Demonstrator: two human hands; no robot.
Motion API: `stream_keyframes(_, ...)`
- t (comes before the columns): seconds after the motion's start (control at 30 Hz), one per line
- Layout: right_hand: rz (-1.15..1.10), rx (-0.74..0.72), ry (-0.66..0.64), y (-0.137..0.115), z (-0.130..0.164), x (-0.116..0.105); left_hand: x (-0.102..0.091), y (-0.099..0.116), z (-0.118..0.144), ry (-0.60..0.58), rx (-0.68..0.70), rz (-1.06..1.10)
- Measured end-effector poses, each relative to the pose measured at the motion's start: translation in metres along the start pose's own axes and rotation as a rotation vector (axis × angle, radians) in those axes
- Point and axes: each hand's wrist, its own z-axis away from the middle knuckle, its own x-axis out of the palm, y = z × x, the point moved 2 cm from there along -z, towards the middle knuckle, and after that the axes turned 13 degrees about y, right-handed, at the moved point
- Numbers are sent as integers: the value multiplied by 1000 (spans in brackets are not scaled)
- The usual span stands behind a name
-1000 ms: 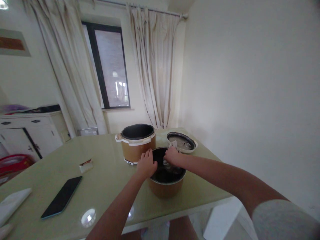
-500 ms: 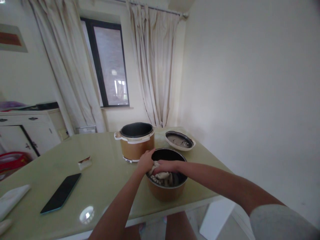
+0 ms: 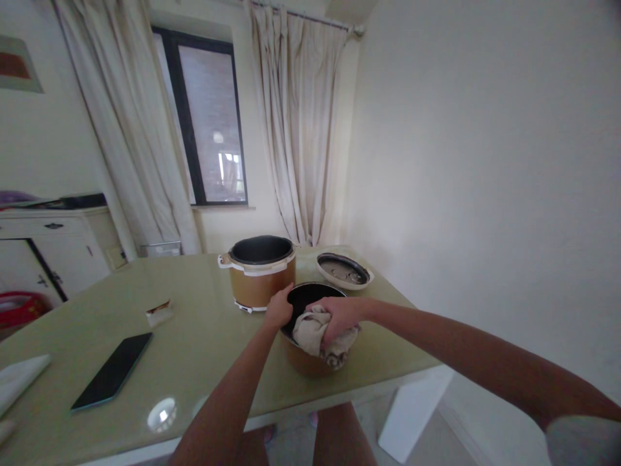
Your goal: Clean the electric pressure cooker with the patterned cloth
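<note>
A round inner pot (image 3: 305,364), brown outside and dark inside, stands near the table's front edge. My left hand (image 3: 280,307) grips its left rim, thumb side over the edge. Bunched in my right hand (image 3: 338,317) is a pale cloth (image 3: 310,330), which hangs over the pot's near right rim and hides part of it. Behind them sits the gold-brown rice cooker body (image 3: 262,285) with a white rim and a dark hollow inside. To its right lies the cooker lid (image 3: 343,270), inner side up.
On the green-topped table (image 3: 194,362) a dark phone (image 3: 114,372) lies at the left, with a small packet (image 3: 159,314) beyond it. A white object (image 3: 22,382) rests at the far left edge. A wall (image 3: 485,194) borders the right side.
My right hand has lifted the cloth from inside the pot up to its near right rim. The pot has tilted slightly or shifted little; my left hand stays on its rim.
</note>
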Motion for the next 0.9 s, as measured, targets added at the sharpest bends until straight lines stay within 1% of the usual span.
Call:
stream_keyframes(0.07,70,-141,164,-8,-7,22,1,-3,-5,-1,-22,20)
stream_keyframes(0.13,114,-239,308,-13,-11,40,2,-5,-8,4,-39,42)
stream_keyframes(0.17,137,-269,344,-13,-11,46,2,-6,-8,11,-46,54)
stream_keyframes(0.2,163,-288,354,-12,-9,48,2,-7,-8,21,-50,68)
stream_keyframes(0.27,200,-297,311,-5,0,42,3,-9,-7,48,-56,99)
stream_keyframes(0.33,248,-325,227,4,14,25,5,-9,-6,71,-63,130)
stream_keyframes(0.4,343,-382,155,12,30,4,7,-10,-5,84,-72,161)
stream_keyframes(0.47,455,-440,119,16,44,-13,9,-10,-4,89,-85,189)
stream_keyframes(0.5,502,-453,118,17,49,-17,10,-10,-4,90,-92,202)
stream_keyframes(0.53,540,-454,124,16,51,-18,11,-11,-5,91,-101,215)
stream_keyframes(0.6,604,-418,158,12,49,-11,13,-12,-6,94,-118,240)
stream_keyframes(0.7,608,-302,216,3,26,15,16,-15,-9,98,-135,278)
stream_keyframes(0.8,395,-182,198,-1,-8,39,19,-17,-14,82,-115,321)
stream_keyframes(0.9,178,-66,195,12,-33,47,22,-17,-18,47,-65,374)
